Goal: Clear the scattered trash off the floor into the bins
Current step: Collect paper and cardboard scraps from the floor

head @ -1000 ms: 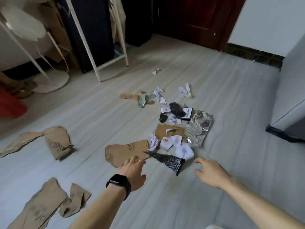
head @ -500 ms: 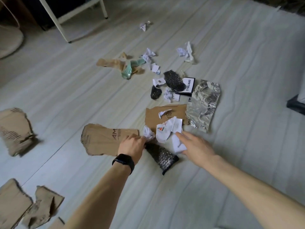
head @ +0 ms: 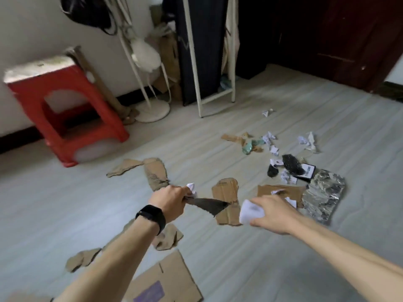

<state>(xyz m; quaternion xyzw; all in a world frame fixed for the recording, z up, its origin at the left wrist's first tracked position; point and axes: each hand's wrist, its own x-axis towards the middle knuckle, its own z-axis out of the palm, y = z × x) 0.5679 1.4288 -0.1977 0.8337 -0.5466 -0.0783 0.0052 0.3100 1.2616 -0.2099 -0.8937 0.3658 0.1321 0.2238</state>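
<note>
The left hand (head: 172, 200) is curled round a black mesh wrap (head: 209, 204) and a white paper scrap (head: 191, 188). A white paper wad (head: 250, 211) is clenched in the right hand (head: 272, 214), and all are held off the floor (head: 65, 203), likely bunched so one trip serves. Cardboard (head: 226, 191) and a foil sheet (head: 325, 197) are left lying just beyond the fingers; no bin is seen.

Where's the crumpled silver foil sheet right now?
In the head view, the crumpled silver foil sheet lies on the floor at right, beside the brown cardboard piece and just beyond the right hand.
</note>
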